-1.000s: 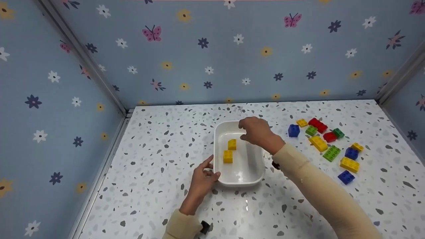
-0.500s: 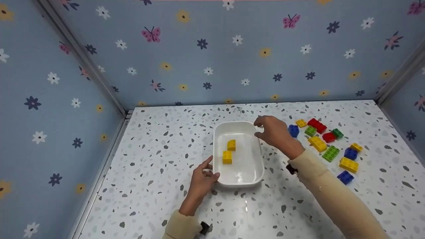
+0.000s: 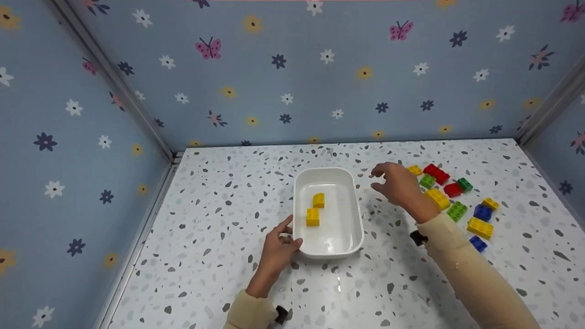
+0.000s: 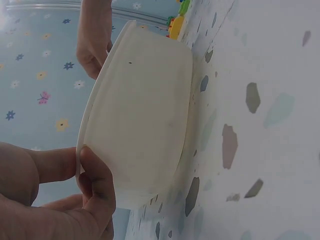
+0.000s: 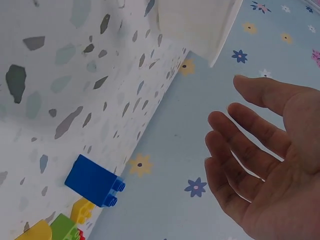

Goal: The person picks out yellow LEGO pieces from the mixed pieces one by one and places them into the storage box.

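A white plastic tub (image 3: 338, 228) stands on the speckled table with two yellow toy bricks inside, one brick (image 3: 313, 217) in front of the other brick (image 3: 319, 200). My left hand (image 3: 279, 249) pinches the tub's left rim between thumb and fingers, seen close up in the left wrist view. Between the tub and the loose bricks, my right hand (image 3: 396, 183) is raised over the table. In the right wrist view its fingers (image 5: 245, 145) are relaxed and apart, holding nothing. Beneath it in that view lies a blue brick (image 5: 92, 181), which the hand hides in the head view.
Several loose bricks lie on the right: a red brick (image 3: 436, 173), a green brick (image 3: 457, 211), a long yellow brick (image 3: 480, 227) and a blue brick (image 3: 478, 243) among them. A flowered wall panel (image 3: 292, 68) rises behind the table, another panel (image 3: 68, 183) at the left.
My right hand has moved right, from over the tub to near the loose bricks. My left hand and the two yellow bricks in the tub have stayed in place.
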Action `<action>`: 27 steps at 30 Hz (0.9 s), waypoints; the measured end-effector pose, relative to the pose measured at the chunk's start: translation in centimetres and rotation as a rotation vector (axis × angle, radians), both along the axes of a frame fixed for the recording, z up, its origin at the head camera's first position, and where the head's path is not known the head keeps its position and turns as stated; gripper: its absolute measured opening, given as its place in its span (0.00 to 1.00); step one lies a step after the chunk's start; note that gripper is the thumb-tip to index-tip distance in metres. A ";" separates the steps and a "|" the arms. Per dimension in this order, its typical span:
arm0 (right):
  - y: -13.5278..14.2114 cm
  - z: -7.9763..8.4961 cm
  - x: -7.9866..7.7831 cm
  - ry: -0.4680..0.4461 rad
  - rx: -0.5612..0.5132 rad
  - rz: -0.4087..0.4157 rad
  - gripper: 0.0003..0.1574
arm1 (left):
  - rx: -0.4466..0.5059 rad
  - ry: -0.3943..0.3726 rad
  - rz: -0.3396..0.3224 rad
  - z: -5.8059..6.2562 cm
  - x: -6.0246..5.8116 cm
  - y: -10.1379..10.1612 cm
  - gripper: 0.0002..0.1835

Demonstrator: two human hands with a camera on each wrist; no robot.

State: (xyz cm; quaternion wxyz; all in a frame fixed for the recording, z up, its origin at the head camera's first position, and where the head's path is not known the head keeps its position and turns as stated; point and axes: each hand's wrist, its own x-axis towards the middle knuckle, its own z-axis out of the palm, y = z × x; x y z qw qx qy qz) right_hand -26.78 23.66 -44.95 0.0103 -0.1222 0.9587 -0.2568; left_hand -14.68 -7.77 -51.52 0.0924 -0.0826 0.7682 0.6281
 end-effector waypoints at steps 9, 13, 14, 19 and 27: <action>3.0 -0.7 0.1 0.023 0.011 -0.053 0.19 | 0.008 0.000 0.004 0.1 0.0 0.2 0.38; 4.6 -0.6 0.0 -0.014 0.005 -0.103 0.21 | -0.010 -0.015 0.013 0.1 -0.1 0.2 0.38; 4.9 -0.7 0.0 -0.019 0.007 -0.114 0.21 | -0.013 -0.017 0.014 0.1 -0.1 0.2 0.38; 6.2 -1.0 -0.2 -0.022 0.014 -0.140 0.22 | -0.013 -0.014 0.010 0.0 -0.1 0.1 0.38; 7.6 -1.4 -0.4 0.006 0.025 -0.145 0.25 | -0.011 -0.014 0.008 0.1 0.0 0.1 0.39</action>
